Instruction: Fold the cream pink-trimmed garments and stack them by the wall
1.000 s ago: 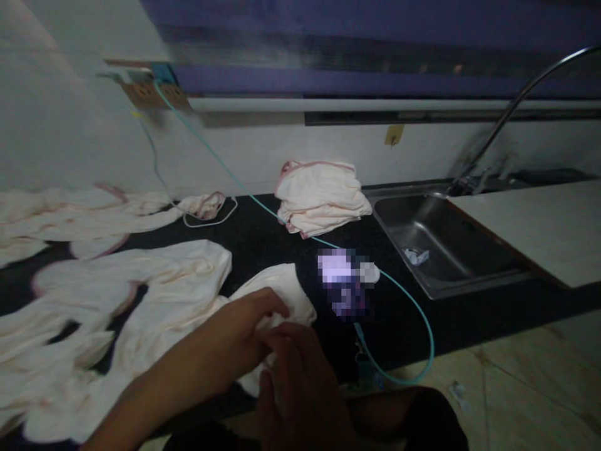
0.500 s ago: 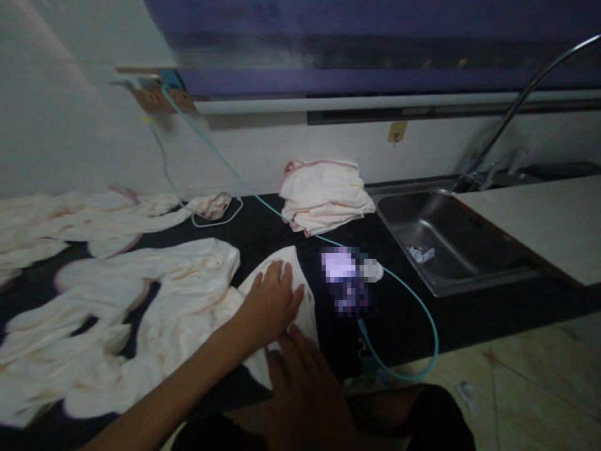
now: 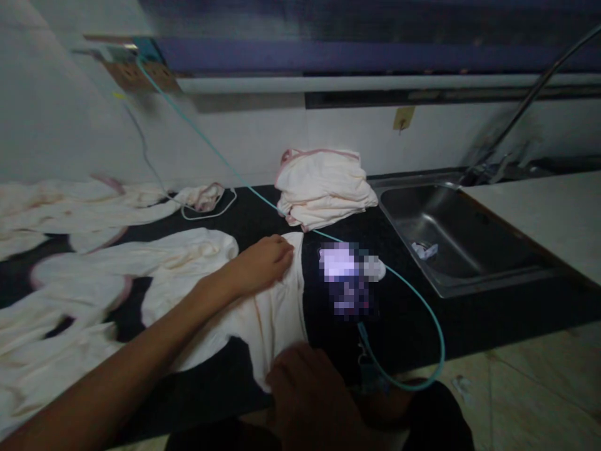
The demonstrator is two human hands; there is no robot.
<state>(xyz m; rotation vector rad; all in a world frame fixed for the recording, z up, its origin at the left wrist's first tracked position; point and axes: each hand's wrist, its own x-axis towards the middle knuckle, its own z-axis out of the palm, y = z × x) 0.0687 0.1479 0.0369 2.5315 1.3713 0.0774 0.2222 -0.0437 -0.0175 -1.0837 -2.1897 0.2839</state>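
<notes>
A cream cloth garment lies on the dark counter in front of me, its straight hem facing right. My left hand grips the far corner of that hem, fingers together and curled over the cloth. At the near corner, close to the counter's front edge, my right hand has its fingers closed on the fabric; its fingertips are partly hidden. Between the hands the hem is pulled fairly straight, with creases running down the cloth. The garment's left part runs beneath my left forearm.
More cream garments with pink trim spread across the left. A folded stack sits by the wall. Right of the hem lie a blurred-out device and a teal cable. Farther right is a steel sink with a tap.
My hands have moved apart along the hem, the left slightly away from me and the right nearer the front edge. The hem is straighter. The view has shifted slightly.
</notes>
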